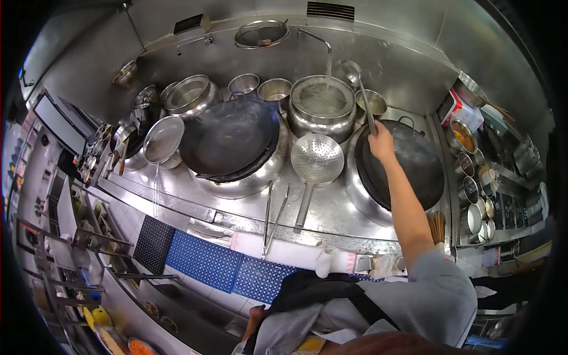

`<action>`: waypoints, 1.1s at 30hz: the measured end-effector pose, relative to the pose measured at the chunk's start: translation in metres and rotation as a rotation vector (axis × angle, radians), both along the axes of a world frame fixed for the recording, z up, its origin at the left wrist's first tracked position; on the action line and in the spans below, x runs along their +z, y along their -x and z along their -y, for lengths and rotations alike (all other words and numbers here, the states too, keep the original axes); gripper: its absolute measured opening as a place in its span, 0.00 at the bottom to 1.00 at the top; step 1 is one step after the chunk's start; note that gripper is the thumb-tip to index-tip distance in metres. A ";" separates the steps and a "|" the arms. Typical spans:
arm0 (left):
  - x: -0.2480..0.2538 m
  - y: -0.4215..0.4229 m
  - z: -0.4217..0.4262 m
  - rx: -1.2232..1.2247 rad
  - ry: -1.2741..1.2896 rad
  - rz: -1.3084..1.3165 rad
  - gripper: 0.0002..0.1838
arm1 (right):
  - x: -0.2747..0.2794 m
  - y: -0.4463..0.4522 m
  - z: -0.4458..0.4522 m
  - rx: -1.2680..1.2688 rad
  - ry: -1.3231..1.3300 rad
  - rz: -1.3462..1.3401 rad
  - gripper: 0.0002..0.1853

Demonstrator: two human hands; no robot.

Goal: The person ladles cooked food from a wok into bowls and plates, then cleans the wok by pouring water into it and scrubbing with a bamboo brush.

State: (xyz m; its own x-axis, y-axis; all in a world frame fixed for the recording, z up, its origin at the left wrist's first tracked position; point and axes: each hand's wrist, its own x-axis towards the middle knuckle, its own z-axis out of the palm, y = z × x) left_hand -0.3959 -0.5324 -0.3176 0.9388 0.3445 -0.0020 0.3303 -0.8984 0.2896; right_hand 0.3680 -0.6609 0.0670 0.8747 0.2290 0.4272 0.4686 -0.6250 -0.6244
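Observation:
My right hand [380, 143] is closed around the handle of a metal ladle [366, 100], held over the near edge of the right wok [408, 168]. The ladle's bowl is up by the back wall, right of a running tap [329, 53]. Water from the tap falls into a large steel pot [322, 97]. Low in the view, my left hand [255, 313] hangs beside my body, partly hidden, its fingers unclear. A perforated strainer [317, 158] lies between the right wok and the left wok [231, 139].
Tongs [275, 222] lie at the counter's front edge near a white cloth [290, 248]. A mesh sieve [164, 139] rests at left. Bowls of seasonings [463, 135] stand at right. Blue mats [204, 260] cover part of the floor. Shelves line the left.

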 end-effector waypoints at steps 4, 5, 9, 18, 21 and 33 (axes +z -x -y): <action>-0.020 0.009 0.015 0.111 0.095 -0.430 0.15 | 0.059 0.095 0.028 0.095 0.075 -0.252 0.32; -0.024 0.012 0.015 0.133 0.118 -0.438 0.15 | 0.054 0.089 0.029 0.179 -0.003 -0.236 0.32; -0.023 -0.001 0.009 0.083 0.382 -0.282 0.16 | 0.089 0.024 0.012 0.369 -0.349 -0.432 0.31; 0.020 -0.050 0.012 -0.229 0.086 0.246 0.13 | 0.062 -0.028 0.172 -0.101 -0.003 -0.055 0.20; -0.008 -0.030 0.046 -0.246 0.150 -0.017 0.13 | 0.016 0.031 0.315 -0.164 0.079 -0.080 0.29; -0.022 -0.082 0.134 -0.278 0.097 -0.241 0.16 | -0.179 0.207 0.616 -0.271 0.149 -0.158 0.29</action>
